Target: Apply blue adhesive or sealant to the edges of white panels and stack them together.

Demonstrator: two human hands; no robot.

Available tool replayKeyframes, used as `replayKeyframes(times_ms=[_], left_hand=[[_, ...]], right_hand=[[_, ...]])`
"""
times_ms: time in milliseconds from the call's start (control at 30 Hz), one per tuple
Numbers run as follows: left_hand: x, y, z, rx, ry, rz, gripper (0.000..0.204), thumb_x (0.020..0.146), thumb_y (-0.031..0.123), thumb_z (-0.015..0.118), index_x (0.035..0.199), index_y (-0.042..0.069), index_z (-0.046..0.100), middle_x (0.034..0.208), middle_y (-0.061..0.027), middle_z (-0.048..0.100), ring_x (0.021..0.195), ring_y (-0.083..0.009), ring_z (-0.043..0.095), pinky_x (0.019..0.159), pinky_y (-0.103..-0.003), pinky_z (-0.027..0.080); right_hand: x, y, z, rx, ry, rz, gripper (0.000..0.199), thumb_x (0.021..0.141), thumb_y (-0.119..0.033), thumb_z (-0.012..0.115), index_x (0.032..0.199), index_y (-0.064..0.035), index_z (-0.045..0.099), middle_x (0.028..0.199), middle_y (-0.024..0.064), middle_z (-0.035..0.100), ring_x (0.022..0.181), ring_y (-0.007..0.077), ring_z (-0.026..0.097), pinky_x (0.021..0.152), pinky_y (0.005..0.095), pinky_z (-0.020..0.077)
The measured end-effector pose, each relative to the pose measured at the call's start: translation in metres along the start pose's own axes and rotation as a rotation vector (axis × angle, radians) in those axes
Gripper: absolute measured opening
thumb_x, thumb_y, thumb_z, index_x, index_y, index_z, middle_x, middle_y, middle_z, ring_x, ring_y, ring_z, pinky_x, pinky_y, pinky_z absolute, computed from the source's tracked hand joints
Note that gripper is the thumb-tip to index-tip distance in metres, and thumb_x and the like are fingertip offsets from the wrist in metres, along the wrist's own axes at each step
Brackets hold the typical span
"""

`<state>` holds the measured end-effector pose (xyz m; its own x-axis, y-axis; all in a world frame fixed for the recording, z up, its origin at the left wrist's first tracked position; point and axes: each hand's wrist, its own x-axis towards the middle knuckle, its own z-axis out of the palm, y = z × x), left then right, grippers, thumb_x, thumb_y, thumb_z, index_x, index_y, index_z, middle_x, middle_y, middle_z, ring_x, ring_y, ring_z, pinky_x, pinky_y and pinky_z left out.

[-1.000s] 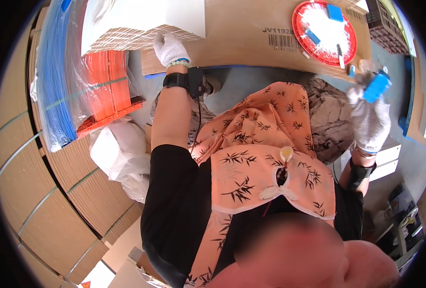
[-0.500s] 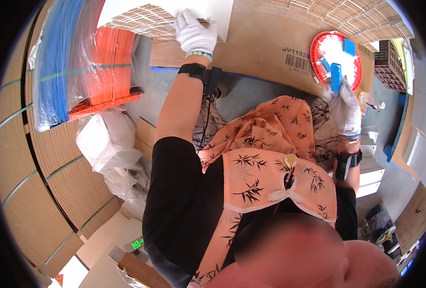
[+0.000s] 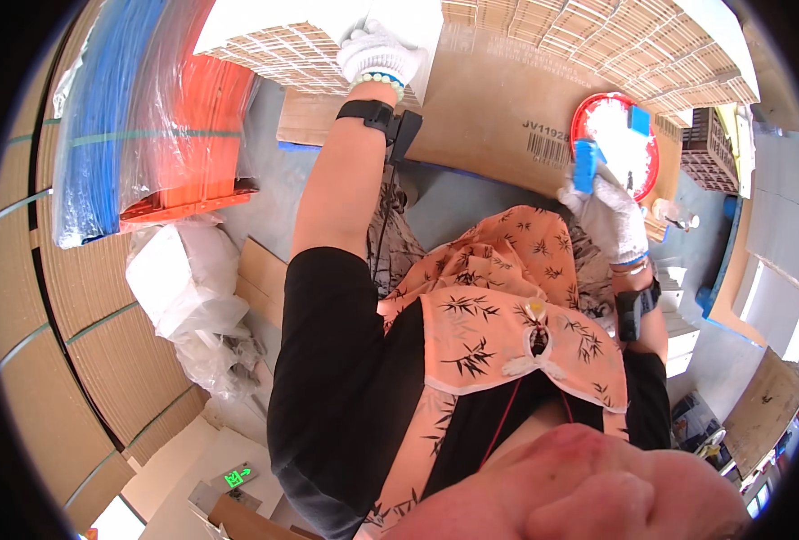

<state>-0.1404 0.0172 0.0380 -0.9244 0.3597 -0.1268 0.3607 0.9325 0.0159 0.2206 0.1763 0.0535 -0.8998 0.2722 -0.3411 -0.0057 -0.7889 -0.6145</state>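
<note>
My left hand (image 3: 377, 56), in a white knit glove, rests against the front of a stack of white pieces (image 3: 278, 54) at the far left of the work surface. Its fingers are curled at the stack's white side; whatever they grip is hidden. My right hand (image 3: 608, 211), gloved too, grips a small blue block (image 3: 585, 166) and holds it by the near left rim of a round red basin (image 3: 579, 121). White material (image 3: 614, 126) fills the basin, and another blue block (image 3: 638, 121) lies in it.
Brown cardboard (image 3: 480, 99) covers the work surface. More stacked white pieces (image 3: 597, 40) line its far side. Blue strips (image 3: 112, 135) and orange ones (image 3: 210, 135) in plastic wrap stand at left. A clear bottle (image 3: 676, 214) and a brown crate (image 3: 710, 148) are at right.
My right hand has moved left and nearer with the blue block, off the basin's middle to its rim. My left hand has shifted slightly right and nearer, its fingers now more curled.
</note>
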Motion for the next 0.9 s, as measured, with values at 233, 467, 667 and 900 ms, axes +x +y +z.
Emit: replayKeyframes(times_ms=[233, 467, 667, 900], left_hand=[[-0.017, -0.025, 0.009, -0.028, 0.061, 0.212, 0.118, 0.070, 0.073, 0.068, 0.150, -0.006, 0.034, 0.141, -0.0243, 0.052, 0.124, -0.0340, 0.057, 0.101, -0.045, 0.050], [-0.021, -0.040, -0.001, -0.408, -0.192, -0.026, 0.102, 0.074, 0.068, 0.072, 0.134, -0.012, 0.053, 0.129, -0.0240, 0.062, 0.114, -0.0354, 0.065, 0.098, -0.042, 0.052], [-0.054, -0.040, -0.015, -0.971, -0.562, 0.126, 0.067, 0.089, 0.053, 0.068, 0.128, -0.001, 0.062, 0.108, -0.0122, 0.070, 0.086, -0.0181, 0.068, 0.075, -0.031, 0.057], [-0.156, -0.042, -0.018, -1.338, -0.721, 0.687, 0.035, 0.099, 0.018, 0.061, 0.129, 0.000, 0.062, 0.106, -0.0033, 0.069, 0.094, -0.0106, 0.063, 0.082, -0.028, 0.054]], right_hand=[[0.082, 0.005, 0.016, -0.089, -0.143, 0.067, 0.053, 0.095, -0.019, 0.066, 0.140, 0.0025, 0.048, 0.114, 0.0113, 0.061, 0.104, 0.0210, 0.062, 0.098, 0.0408, 0.0525], [0.154, 0.032, 0.031, -0.014, -0.214, 0.060, 0.048, 0.098, -0.015, 0.061, 0.140, 0.0044, 0.047, 0.117, 0.0130, 0.061, 0.105, 0.0227, 0.063, 0.100, 0.0436, 0.0514], [0.139, 0.024, 0.086, -0.153, -0.348, -0.156, 0.045, 0.098, -0.013, 0.060, 0.139, 0.0033, 0.052, 0.125, 0.0125, 0.061, 0.110, 0.0227, 0.061, 0.102, 0.0393, 0.0494], [0.122, 0.007, 0.100, -0.351, -0.377, -0.233, 0.045, 0.097, -0.020, 0.065, 0.137, 0.0006, 0.057, 0.112, 0.0054, 0.070, 0.080, 0.0062, 0.061, 0.068, 0.0217, 0.0510]])
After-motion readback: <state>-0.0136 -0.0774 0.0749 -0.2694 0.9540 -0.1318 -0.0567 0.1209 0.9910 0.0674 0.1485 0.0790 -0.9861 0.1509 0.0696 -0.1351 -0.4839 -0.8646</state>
